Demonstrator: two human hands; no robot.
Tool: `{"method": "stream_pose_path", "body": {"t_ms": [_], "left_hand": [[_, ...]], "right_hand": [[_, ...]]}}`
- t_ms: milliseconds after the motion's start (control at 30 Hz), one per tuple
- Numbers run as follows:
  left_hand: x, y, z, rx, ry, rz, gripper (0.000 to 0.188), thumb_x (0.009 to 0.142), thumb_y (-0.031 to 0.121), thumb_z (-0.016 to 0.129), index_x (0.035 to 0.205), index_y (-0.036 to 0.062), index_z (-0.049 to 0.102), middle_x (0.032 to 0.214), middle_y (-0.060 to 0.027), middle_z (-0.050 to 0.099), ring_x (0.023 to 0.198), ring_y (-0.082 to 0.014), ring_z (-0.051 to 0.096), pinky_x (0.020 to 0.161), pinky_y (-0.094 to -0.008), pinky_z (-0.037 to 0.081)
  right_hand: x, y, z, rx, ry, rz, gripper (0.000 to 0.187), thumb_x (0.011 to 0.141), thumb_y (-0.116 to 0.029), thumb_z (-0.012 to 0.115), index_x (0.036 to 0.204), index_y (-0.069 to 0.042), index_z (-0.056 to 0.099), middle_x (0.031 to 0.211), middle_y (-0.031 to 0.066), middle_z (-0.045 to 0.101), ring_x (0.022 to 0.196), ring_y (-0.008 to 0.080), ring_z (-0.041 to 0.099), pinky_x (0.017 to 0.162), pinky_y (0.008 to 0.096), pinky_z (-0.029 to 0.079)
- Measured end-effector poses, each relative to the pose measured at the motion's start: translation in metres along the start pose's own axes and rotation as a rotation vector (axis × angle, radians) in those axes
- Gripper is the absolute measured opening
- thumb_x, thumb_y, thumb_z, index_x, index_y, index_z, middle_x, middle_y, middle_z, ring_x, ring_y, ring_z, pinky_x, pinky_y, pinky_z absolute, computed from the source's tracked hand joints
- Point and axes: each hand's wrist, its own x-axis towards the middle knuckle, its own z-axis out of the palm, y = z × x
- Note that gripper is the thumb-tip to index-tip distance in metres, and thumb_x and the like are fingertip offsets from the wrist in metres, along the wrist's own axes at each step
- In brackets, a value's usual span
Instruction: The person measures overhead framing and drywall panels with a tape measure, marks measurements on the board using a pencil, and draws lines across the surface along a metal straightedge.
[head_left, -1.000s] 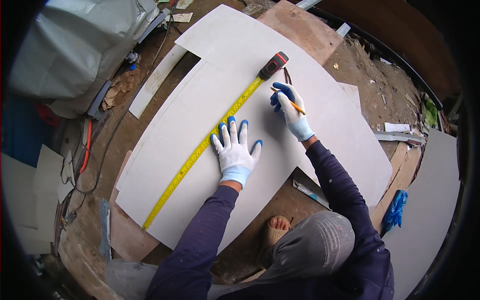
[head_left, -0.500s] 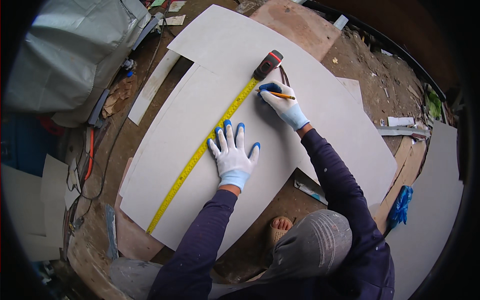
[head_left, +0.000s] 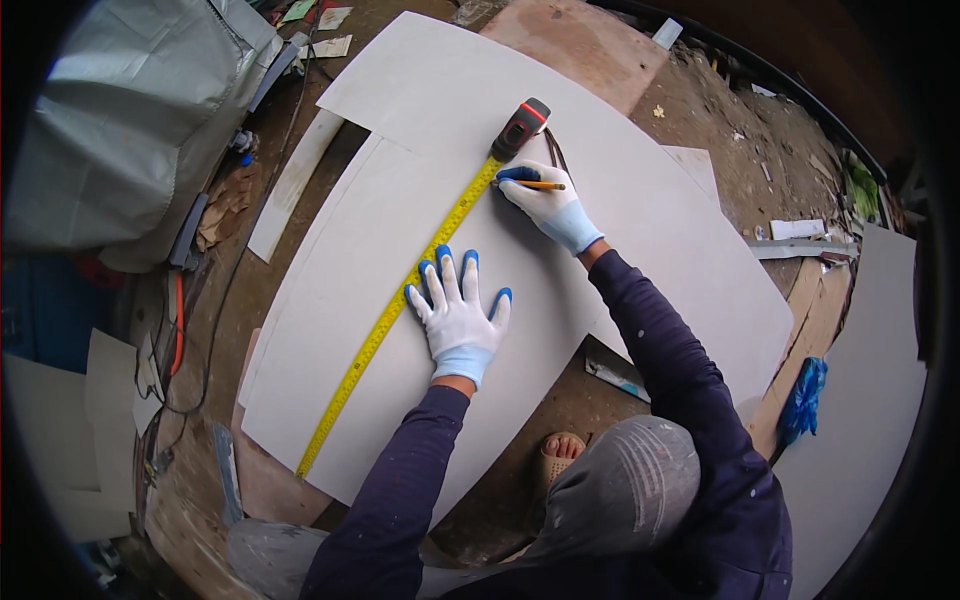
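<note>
Board in pale grey lies flat, low over the dirt floor and partly on a pinkish slab. It looks thin and stiff, probably awkward more for its breadth than its weight, with corners that could chip; two hands set well apart on opposite edges would likely suit it.

Across it runs the tape measure, its yellow blade slanting from the near left edge up to the dark, red-trimmed case. The blade is likely springy and slick, prone to skid or buckle if pushed sideways; the sturdy case seems the safer place to take hold.

The left hand rests on the board, its gloved fingers spread, tips along the blade's edge, thumb held apart. The right hand, just below the case, has its fingers curled, pinching a yellow pencil. That is surely light and rigid, its point fragile, best gripped near the tip, as here. Whether the point touches the board I cannot tell.
</note>
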Motion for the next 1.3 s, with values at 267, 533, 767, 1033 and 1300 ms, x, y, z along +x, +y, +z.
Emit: {"method": "stream_pose_path", "body": {"t_ms": [267, 533, 767, 1033, 1300], "left_hand": [[0.001, 0.001, 0.000, 0.011, -0.012, 0.001, 0.082, 0.100, 0.061, 0.053, 0.167, 0.0169, 0.038, 0.173, -0.0214, 0.032, 0.159, -0.0440, 0.028, 0.126, -0.0689, 0.015], [0.001, 0.001, 0.000, 0.017, -0.005, 0.003, 0.082, 0.100, 0.061, 0.053, 0.167, 0.0167, 0.039, 0.173, -0.0214, 0.032, 0.159, -0.0439, 0.029, 0.126, -0.0687, 0.014], [0.000, 0.001, -0.001, 0.020, 0.001, 0.003, 0.081, 0.100, 0.061, 0.053, 0.165, 0.0159, 0.042, 0.173, -0.0218, 0.032, 0.158, -0.0443, 0.031, 0.126, -0.0692, 0.016], [0.000, 0.003, 0.000, 0.005, 0.001, 0.006, 0.081, 0.099, 0.061, 0.054, 0.165, 0.0151, 0.042, 0.172, -0.0226, 0.033, 0.157, -0.0449, 0.031, 0.126, -0.0687, 0.015], [0.000, -0.001, 0.000, 0.011, 0.008, 0.006, 0.081, 0.100, 0.061, 0.054, 0.166, 0.0157, 0.040, 0.173, -0.0224, 0.033, 0.158, -0.0448, 0.030, 0.127, -0.0681, 0.015]], "right_hand": [[0.005, 0.004, -0.002, -0.062, -0.003, -0.057, 0.017, 0.098, -0.014, 0.075, 0.110, -0.001, 0.074, 0.093, 0.0028, 0.076, 0.086, 0.0075, 0.067, 0.081, 0.0267, 0.056], [0.006, 0.005, -0.003, -0.028, -0.002, -0.081, 0.017, 0.098, -0.012, 0.075, 0.108, 0.000, 0.074, 0.093, 0.0047, 0.076, 0.086, 0.0080, 0.068, 0.081, 0.0276, 0.057], [0.008, 0.013, -0.003, -0.067, -0.002, -0.139, 0.017, 0.097, -0.013, 0.075, 0.107, 0.001, 0.075, 0.094, 0.0068, 0.076, 0.086, 0.0107, 0.069, 0.082, 0.0287, 0.056], [0.007, 0.010, -0.005, -0.146, 0.019, -0.138, 0.017, 0.097, -0.014, 0.074, 0.106, 0.001, 0.073, 0.091, 0.0080, 0.075, 0.081, 0.0117, 0.068, 0.079, 0.0294, 0.056], [-0.010, -0.020, -0.026, 0.229, 0.206, -0.107, 0.034, 0.112, -0.034, 0.057, 0.127, -0.005, 0.069, 0.095, 0.0025, 0.077, 0.086, 0.0099, 0.072, 0.072, 0.0256, 0.057]]}}
